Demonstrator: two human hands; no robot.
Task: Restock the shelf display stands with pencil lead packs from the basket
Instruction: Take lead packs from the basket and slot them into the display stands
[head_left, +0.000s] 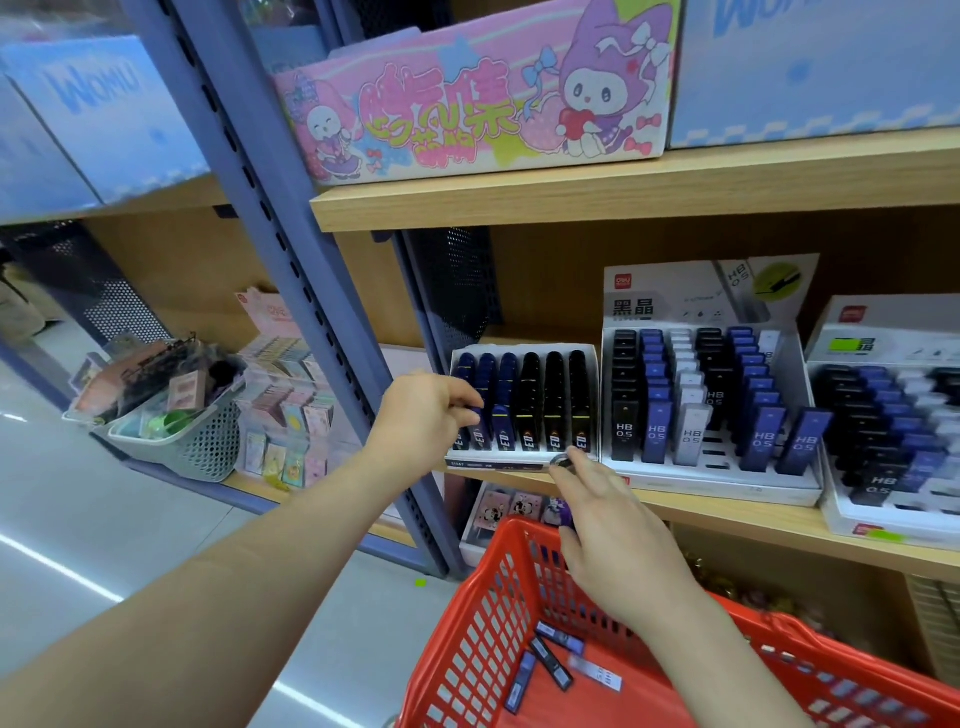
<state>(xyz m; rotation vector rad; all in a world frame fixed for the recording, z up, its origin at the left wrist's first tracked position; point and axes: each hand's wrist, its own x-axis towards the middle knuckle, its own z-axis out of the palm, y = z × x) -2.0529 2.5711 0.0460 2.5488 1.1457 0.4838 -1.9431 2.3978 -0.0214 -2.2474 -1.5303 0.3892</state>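
Red lattice basket (467, 649); blue and black packs (524, 405), perhaps yellow-striped.

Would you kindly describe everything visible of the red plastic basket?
The red plastic basket has slotted lattice walls and a thick rim. It is low before the wooden shelf, partly out of frame. Several blue and black pencil lead packs lie loose inside. The right hand is above its far rim.

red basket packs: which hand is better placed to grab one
Probably right: the right hand hangs over the red plastic basket, above loose dark packs; the left hand pinches a blue pack in the white display stand.
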